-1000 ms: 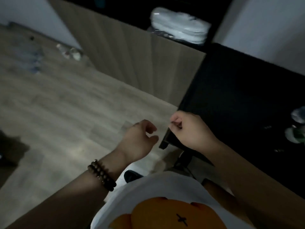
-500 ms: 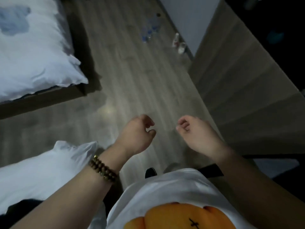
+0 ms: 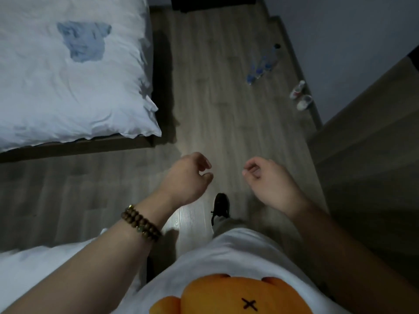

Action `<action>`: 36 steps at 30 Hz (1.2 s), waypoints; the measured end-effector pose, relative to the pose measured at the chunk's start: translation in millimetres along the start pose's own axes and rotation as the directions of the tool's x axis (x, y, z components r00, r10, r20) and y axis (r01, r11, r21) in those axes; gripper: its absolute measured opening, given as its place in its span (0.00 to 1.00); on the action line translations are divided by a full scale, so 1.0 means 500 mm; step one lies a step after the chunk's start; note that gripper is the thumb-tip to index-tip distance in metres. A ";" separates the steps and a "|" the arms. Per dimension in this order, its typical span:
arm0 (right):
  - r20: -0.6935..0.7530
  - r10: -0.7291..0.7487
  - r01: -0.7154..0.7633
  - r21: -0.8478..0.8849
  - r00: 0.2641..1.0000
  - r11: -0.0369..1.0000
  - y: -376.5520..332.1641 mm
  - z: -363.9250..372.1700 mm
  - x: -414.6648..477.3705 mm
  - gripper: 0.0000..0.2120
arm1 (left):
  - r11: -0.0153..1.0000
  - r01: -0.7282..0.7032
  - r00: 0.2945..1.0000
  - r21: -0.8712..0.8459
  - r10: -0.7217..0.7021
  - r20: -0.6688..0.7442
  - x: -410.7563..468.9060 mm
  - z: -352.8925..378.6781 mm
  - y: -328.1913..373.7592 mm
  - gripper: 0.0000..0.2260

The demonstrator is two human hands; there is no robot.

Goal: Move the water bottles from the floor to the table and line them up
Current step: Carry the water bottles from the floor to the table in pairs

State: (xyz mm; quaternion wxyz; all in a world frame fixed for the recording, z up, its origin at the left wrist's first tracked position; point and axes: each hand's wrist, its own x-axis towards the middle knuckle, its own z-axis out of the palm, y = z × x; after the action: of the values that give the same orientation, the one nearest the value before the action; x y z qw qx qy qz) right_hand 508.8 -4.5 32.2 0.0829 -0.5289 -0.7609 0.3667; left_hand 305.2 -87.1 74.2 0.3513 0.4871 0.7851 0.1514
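While standing level with the bed [image 3: 68, 75] foot corner, holding nothing: left hand [image 3: 186, 177] and right hand [image 3: 269, 184] both raised in front, fingers loosely curled, thumb and forefinger tips close but pinching nothing.

Target water bottles [image 3: 264, 62] on the floor [image 3: 215, 109], across the aisle from the bed's long side. Well apart from both hands, ahead and to the right. Nearer the right hand, judging by that offset.

Packed in a short row, touching or nearly so. Row axis runs away from the bed's foot corner, slanting toward the wall [image 3: 351, 30] opposite the bed. Appear upright, but too dim and small to confirm.

Clear thin plastic, bluish caps or labels, one darker cap at the far end. Cylindrical, likely light, a bit squashy and slick at the body.

Smooth matte wood-grain laminate underfoot. Two small white items [image 3: 300, 96], maybe shoes, on the side away from the bed, closer in than the bottles. No table in view.

Probably needs a walk up the aisle beside the bed and a crouch before any reach, starting at the near end of the row.
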 end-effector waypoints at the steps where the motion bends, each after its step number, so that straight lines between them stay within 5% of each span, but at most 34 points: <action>1: 0.012 0.005 -0.005 0.002 1.000 1.000 -0.011 -0.010 0.045 0.02 | 1.000 0.018 1.000 0.010 -0.018 0.009 0.036 -0.024 0.005 0.10; 18: -0.022 -0.057 0.055 -0.072 0.998 0.996 -0.269 -0.086 0.675 0.04 | 0.997 -0.015 1.000 -0.080 0.013 -0.024 0.635 -0.396 -0.018 0.06; 28: -0.089 0.146 -0.143 0.038 0.985 0.989 -0.427 -0.070 0.922 0.03 | 0.979 -0.200 0.974 0.036 0.194 0.119 0.965 -0.632 -0.046 0.06; 36: -0.140 0.263 -0.253 0.082 0.955 0.964 -0.418 -0.112 1.109 0.03 | 0.967 -0.253 0.942 -0.014 0.250 0.222 1.206 -0.677 0.019 0.04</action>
State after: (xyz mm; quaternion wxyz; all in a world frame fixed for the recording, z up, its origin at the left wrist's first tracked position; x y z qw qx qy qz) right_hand 145.6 465.9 62.4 0.1080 -0.6470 -0.6648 0.3575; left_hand -93.1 478.0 75.5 0.4113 0.5997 0.6733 0.1339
